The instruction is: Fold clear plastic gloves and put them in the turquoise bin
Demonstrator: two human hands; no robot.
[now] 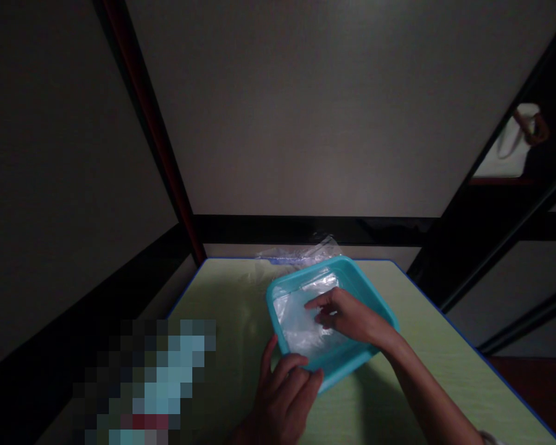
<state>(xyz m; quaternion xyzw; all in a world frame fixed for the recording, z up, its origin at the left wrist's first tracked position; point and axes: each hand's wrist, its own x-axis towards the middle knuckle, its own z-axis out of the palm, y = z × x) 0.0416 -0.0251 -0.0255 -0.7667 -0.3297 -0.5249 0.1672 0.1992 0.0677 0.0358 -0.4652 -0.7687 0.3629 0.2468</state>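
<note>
A turquoise square plastic tub point(369, 295) sits on a pale green table point(222, 309). A clear plastic bag point(299, 321) lies inside it. My left hand point(285, 395) grips the tub's near rim, fingers curled over the edge. My right hand point(347, 316) reaches into the tub from the right, fingers bent and pressing on the bag, with the index finger stretched toward the left.
More crumpled clear plastic point(301, 252) lies behind the tub at the table's far edge. The table has a blue border point(449, 321). Dark frame bars point(157, 136) and a grey wall stand behind. A blurred patch covers the lower left.
</note>
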